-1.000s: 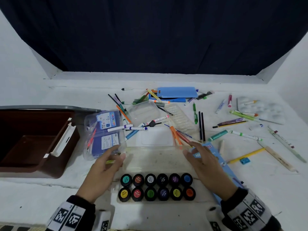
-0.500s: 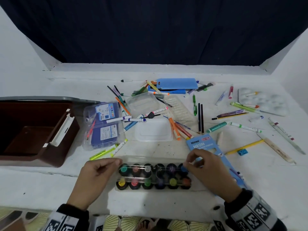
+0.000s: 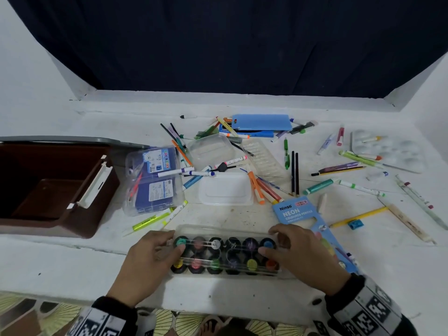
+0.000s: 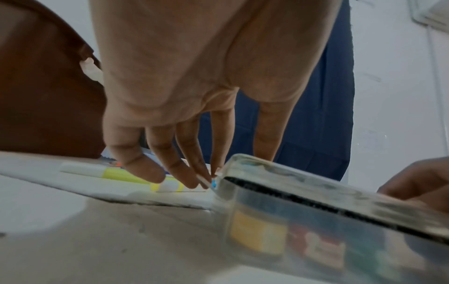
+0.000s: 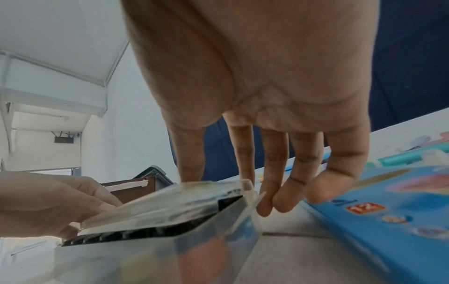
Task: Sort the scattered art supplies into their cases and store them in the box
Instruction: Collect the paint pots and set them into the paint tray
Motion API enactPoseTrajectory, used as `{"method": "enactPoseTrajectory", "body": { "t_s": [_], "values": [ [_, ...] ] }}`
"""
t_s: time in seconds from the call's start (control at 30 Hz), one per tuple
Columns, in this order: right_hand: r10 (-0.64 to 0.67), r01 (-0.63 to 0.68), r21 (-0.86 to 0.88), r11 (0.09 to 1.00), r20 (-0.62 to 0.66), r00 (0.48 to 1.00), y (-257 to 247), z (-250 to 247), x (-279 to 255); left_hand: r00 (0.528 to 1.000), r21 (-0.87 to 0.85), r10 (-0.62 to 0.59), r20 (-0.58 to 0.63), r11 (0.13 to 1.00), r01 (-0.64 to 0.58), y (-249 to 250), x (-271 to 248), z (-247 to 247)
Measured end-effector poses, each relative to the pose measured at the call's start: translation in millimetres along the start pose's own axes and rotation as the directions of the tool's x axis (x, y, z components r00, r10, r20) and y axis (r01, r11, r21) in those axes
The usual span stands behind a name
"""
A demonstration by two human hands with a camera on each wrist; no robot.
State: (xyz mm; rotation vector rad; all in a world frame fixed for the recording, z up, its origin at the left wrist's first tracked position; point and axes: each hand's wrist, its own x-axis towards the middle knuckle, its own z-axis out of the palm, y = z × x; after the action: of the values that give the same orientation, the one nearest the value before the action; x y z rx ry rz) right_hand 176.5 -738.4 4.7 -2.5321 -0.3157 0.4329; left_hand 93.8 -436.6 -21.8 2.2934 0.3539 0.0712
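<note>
Both hands on the paint case (image 3: 225, 253). Our left hand (image 3: 148, 260) holds its left end: thumb lying on top of the clear lid (image 3: 228, 232), the other fingers (image 4: 184, 169) reaching down past the far left corner, loosely bent, tips at the table. Our right hand (image 3: 303, 258) takes the right end the same way, thumb on the lid, fingers (image 5: 277, 182) curled down over the far right corner. In the right wrist view the lid sits slightly raised above the case body, a dark gap under its near edge.

The case lies flat at the near edge of the white table (image 3: 242, 292), long side toward us. Through the lid we count two rows of six paint pots, caps in mixed colours.

Just right of the case, touching or nearly so, a blue carton of neon coloured pencils (image 3: 298, 212) lies diagonally under our right wrist. Just beyond the left hand, a yellow-green highlighter (image 3: 150, 220) and a white marker (image 3: 175, 210).

Further left, the brown storage box (image 3: 58, 187) stands open, white latch on its right wall. Beside it a clear marker case (image 3: 155, 180) with blue labels. Mid-table: a clear rectangular lid (image 3: 225, 189), an empty clear tub (image 3: 211, 151), and a scatter of pens, markers and pencils. Far right, a white paint palette (image 3: 392, 151); nearer, a small blue sharpener (image 3: 355, 223).
</note>
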Motion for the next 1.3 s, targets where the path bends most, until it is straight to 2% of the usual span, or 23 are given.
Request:
{"method": "enactPoseTrajectory", "body": {
  "t_s": [0.2,0.53,0.77,0.9,1.1,1.2,1.3],
  "values": [
    [-0.072,0.079,0.058,0.995,-0.120,0.990,0,4,-1,0.996,0.049,-0.054,-0.066,0.997,0.058,-2,-4,-14],
    [-0.066,0.066,0.062,0.996,-0.002,0.998,1,0,-3,0.999,0.001,0.004,-0.033,1.000,-0.004,-11,-12,-13],
    [-0.051,0.048,0.071,0.996,0.041,0.998,4,4,1,0.995,-0.060,-0.092,0.044,0.994,0.094,-22,-8,-14],
    [-0.015,0.010,0.115,0.993,0.043,0.999,6,5,3,0.988,-0.157,-0.120,0.095,0.978,0.134,-23,-7,-8],
    [-0.009,0.004,0.078,0.997,0.063,0.998,-1,0,7,0.986,-0.150,-0.115,0.121,0.980,0.133,-20,4,-12],
    [-0.030,0.026,0.157,0.987,0.025,0.999,-3,-4,12,0.994,-0.163,-0.079,0.073,0.983,0.090,-17,12,-15],
    [-0.036,0.034,0.157,0.987,0.010,0.999,-9,-2,22,0.997,-0.139,-0.068,0.018,0.988,0.070,-12,26,-17]
  ]
}}
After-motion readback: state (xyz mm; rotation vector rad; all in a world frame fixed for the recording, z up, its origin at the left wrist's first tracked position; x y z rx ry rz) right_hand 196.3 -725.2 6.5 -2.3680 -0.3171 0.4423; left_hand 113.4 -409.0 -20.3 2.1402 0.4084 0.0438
